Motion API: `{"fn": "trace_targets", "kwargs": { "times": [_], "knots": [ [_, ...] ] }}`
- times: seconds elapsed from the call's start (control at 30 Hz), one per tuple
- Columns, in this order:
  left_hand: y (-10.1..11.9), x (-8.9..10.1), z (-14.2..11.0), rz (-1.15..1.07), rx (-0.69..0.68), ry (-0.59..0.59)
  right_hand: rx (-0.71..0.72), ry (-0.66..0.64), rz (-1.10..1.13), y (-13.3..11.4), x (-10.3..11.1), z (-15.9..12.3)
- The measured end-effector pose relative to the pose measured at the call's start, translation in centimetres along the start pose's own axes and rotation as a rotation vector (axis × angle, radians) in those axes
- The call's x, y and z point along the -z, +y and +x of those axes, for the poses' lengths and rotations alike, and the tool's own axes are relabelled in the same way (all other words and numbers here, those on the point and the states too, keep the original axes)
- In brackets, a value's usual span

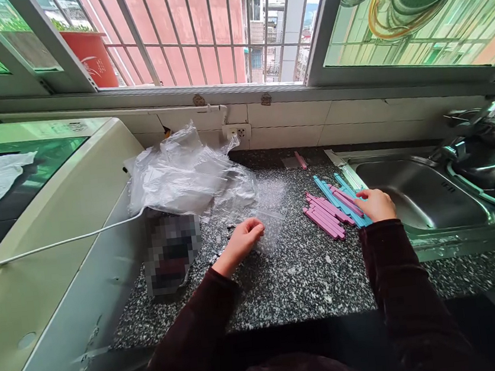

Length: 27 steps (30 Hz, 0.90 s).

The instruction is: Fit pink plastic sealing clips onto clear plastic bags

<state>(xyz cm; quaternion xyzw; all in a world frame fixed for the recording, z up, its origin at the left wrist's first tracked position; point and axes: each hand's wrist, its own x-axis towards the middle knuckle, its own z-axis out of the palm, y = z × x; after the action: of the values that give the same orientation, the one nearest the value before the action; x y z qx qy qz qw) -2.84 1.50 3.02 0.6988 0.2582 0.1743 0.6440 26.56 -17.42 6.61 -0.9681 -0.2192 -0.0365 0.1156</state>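
My left hand (pixel 243 239) rests on the speckled granite counter (pixel 302 274), its fingers curled over the edge of a small clear plastic bag (pixel 271 229). My right hand (pixel 375 204) lies on a pile of pink sticks (pixel 324 213) and blue sticks (pixel 336 196) beside the sink, fingers closed on a pink one. One lone pink stick (pixel 300 160) lies farther back near the wall.
A heap of crumpled clear plastic bags (pixel 184 175) sits at the back left. A cream appliance (pixel 53 243) with a white cable (pixel 57 243) stands on the left. The steel sink (pixel 418 196) and tap (pixel 482 129) are on the right. A barred window (pixel 212 29) lies ahead.
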Motion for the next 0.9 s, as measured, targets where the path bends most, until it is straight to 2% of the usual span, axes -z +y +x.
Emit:
{"fn": "trace_targets", "kwargs": {
  "times": [0.13, 0.33, 0.43, 0.5, 0.6, 0.7, 0.9],
  "knots": [
    [0.2, 0.0, -0.1, -0.044, 0.015, 0.003, -0.002, -0.070, -0.047, -0.4, -0.6, 0.1],
    [0.4, 0.1, -0.1, -0.011, 0.036, 0.012, 0.000, -0.087, -0.092, -0.5, -0.9, 0.3],
    [0.3, 0.2, -0.1, -0.009, 0.038, 0.025, 0.029, -0.040, -0.101, -0.2, -1.2, 0.5],
    [0.2, 0.2, 0.0, -0.029, 0.035, 0.027, 0.072, 0.052, -0.093, -0.1, -1.4, 0.5],
    [0.0, 0.0, 0.1, -0.086, 0.067, 0.019, 0.198, 0.243, -0.018, -0.4, -1.8, 0.2],
    [0.0, -0.2, 0.1, -0.126, 0.101, 0.008, 0.382, 0.388, 0.090, -2.1, -2.2, -0.8],
    [0.2, -0.3, 0.2, -0.145, 0.122, 0.032, 0.742, 0.413, 0.257, -7.5, -2.5, -4.8]
  ]
}}
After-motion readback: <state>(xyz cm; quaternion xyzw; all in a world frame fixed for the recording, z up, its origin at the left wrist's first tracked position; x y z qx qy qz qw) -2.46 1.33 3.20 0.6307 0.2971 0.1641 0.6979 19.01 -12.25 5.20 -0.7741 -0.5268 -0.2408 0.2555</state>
